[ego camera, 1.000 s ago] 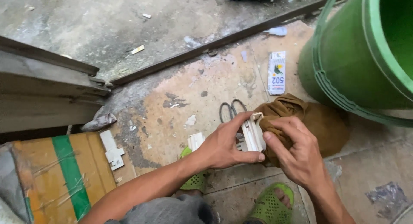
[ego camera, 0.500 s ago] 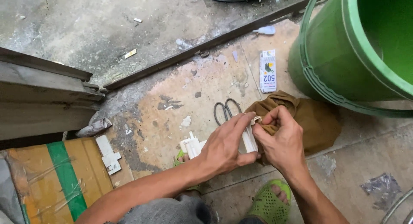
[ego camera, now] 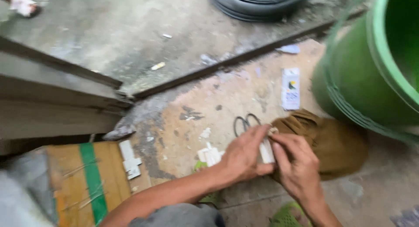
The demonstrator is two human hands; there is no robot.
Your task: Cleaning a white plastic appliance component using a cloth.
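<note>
My left hand (ego camera: 244, 155) and my right hand (ego camera: 297, 166) meet low in the middle of the head view. Both pinch a small flat white plastic piece (ego camera: 266, 150), held upright between the fingers. Just behind the hands a brown folded cloth (ego camera: 336, 144) lies on the floor. Black-handled scissors (ego camera: 244, 122) lie by my left fingertips. Small white pieces (ego camera: 209, 155) lie on the floor beside my left wrist.
A big green plastic tub (ego camera: 371, 78) fills the right side. A small white printed packet (ego camera: 291, 88) lies near it. A cardboard box with a green stripe (ego camera: 87, 179) and a white plastic part (ego camera: 130, 159) are at the left. A dark metal rail (ego camera: 227, 63) crosses the concrete floor. Green sandals (ego camera: 286, 216) show below.
The view has shifted, so everything sits further left and lower in frame. My hands have closed in together on the white piece above the cloth.
</note>
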